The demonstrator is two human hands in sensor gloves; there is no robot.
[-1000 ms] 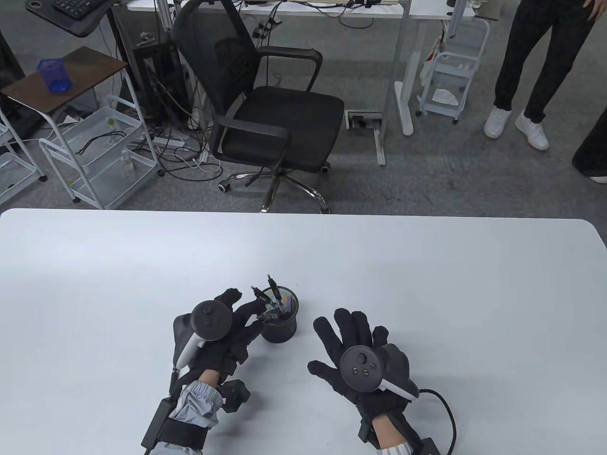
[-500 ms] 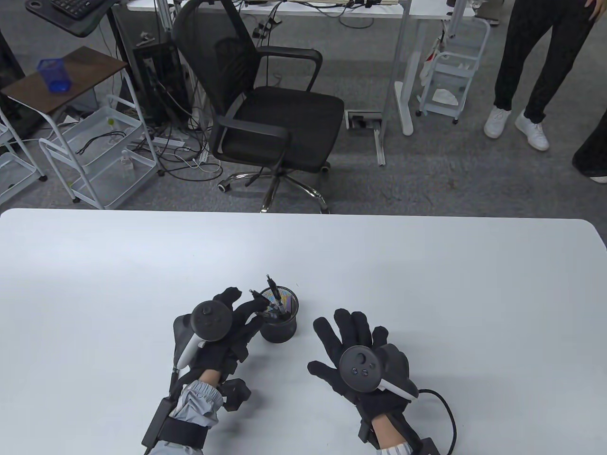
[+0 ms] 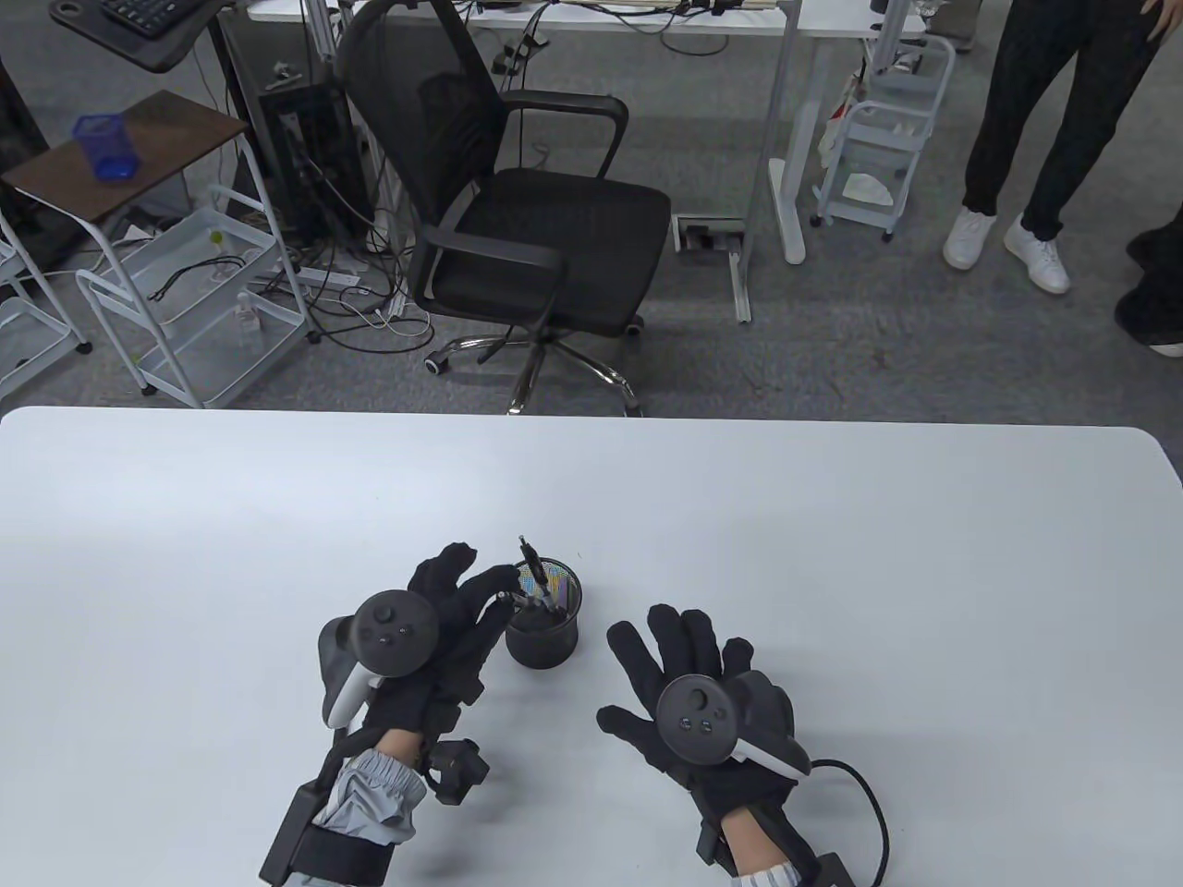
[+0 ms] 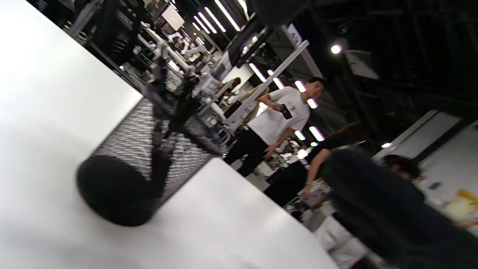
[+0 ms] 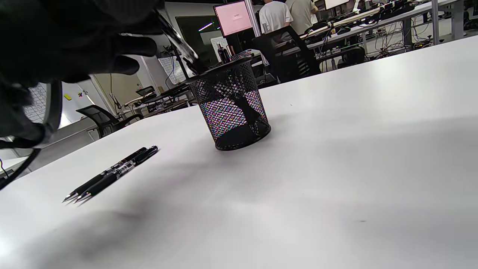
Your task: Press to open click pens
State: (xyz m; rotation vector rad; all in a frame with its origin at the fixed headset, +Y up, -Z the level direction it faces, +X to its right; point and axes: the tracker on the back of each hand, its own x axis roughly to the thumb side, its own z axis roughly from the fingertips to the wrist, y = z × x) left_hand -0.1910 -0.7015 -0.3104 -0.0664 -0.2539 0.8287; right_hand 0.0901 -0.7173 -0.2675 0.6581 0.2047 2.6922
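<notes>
We find the slim black plastic click pens (image 3: 534, 575), light, stiff and smooth, in the black mesh cup (image 3: 545, 637) near the table's (image 3: 832, 554) front edge. Our left hand (image 3: 453, 610) pinches one mid-barrel; our right hand (image 3: 689, 684) rests spread flat.

office chair (image 3: 518, 212) beyond white table (image 3: 832, 554)

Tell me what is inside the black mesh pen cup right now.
The mesh cup holds black click pens leaning out past its rim; the left hand reaches over them, covering some. The exact count and the cup's bottom cannot be seen.
</notes>
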